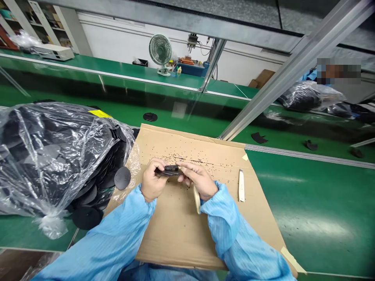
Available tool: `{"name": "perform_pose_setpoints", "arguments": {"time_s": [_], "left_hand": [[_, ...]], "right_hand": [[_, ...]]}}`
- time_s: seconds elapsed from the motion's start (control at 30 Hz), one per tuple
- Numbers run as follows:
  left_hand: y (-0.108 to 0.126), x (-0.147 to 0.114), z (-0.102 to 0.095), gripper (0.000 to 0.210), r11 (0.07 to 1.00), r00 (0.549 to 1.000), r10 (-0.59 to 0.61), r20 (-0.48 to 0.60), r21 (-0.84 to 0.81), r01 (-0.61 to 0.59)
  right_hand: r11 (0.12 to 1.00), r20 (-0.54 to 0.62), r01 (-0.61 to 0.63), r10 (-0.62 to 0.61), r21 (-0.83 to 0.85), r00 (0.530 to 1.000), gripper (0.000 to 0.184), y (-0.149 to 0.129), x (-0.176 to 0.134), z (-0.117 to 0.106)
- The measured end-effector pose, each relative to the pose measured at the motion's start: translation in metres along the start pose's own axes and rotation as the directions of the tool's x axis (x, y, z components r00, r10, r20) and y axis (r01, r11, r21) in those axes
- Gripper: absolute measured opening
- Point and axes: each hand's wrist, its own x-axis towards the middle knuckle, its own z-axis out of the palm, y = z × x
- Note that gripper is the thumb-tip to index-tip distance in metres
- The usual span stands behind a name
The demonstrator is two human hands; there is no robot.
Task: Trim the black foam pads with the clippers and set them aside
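pinching a black part (pixel 172 172) from both sides, left hand (pixel 154 180) on one end and right hand (pixel 202 181) on the other, just above a cardboard sheet (pixel 178 230) on the green surface (pixel 319 195). also got a cream-coloured handle (pixel 197 200) tucked under the right palm, can't tell of what. tons of black specks (pixel 193 160) just beyond the hands, plus a cream cutter (pixel 241 186) off to the right and, to the left, a big clear bag (pixel 55 144) of black discs (pixel 101 168).
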Motion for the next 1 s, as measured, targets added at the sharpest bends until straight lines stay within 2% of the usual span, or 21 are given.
{"name": "perform_pose_setpoints", "arguments": {"time_s": [0.07,0.17,0.3,0.43,0.63,0.77,0.83,0.93,1.0], "left_hand": [[0.000,-0.001,0.000,0.027,0.993,0.994,0.107,0.021,0.055,-0.108],[0.000,-0.002,0.000,0.029,0.980,0.981,0.181,0.069,0.076,-0.186],[0.000,-0.003,-0.001,0.032,0.972,0.973,0.206,0.109,0.091,-0.216],[0.001,-0.004,-0.001,0.032,0.978,0.977,0.178,0.113,0.093,-0.189],[0.005,-0.006,0.001,0.025,0.998,0.994,0.052,0.093,0.034,-0.055],[0.005,-0.008,0.002,0.024,0.999,0.991,0.037,0.125,0.020,-0.040],[0.003,-0.009,0.003,0.023,1.000,0.994,-0.004,0.111,-0.007,0.004],[-0.001,-0.006,0.006,0.021,0.972,0.979,-0.203,0.033,-0.117,0.206],[-0.003,-0.002,0.007,0.025,0.888,0.916,-0.400,-0.007,-0.251,0.386]], "right_hand": [[0.999,0.010,-0.026,0.026,0.025,1.000,0.044,-0.002,-0.001,0.001],[0.997,-0.008,-0.041,0.041,0.065,0.999,0.036,0.000,0.001,0.003],[0.988,-0.092,-0.022,0.036,0.155,0.995,0.026,0.005,0.004,0.006],[0.987,-0.113,-0.005,0.023,0.161,0.993,0.026,0.006,0.004,0.007],[0.982,-0.156,-0.008,0.039,0.191,0.987,0.023,0.005,0.004,0.009],[0.980,-0.201,0.020,0.021,0.197,0.979,0.021,0.006,0.005,0.011],[0.984,-0.216,0.036,0.002,0.172,0.976,0.023,0.005,0.005,0.012],[0.992,-0.220,0.081,-0.059,0.092,0.974,0.033,0.004,0.003,0.010],[0.981,-0.293,0.191,-0.189,-0.020,0.937,0.039,0.005,0.004,0.005]]}}
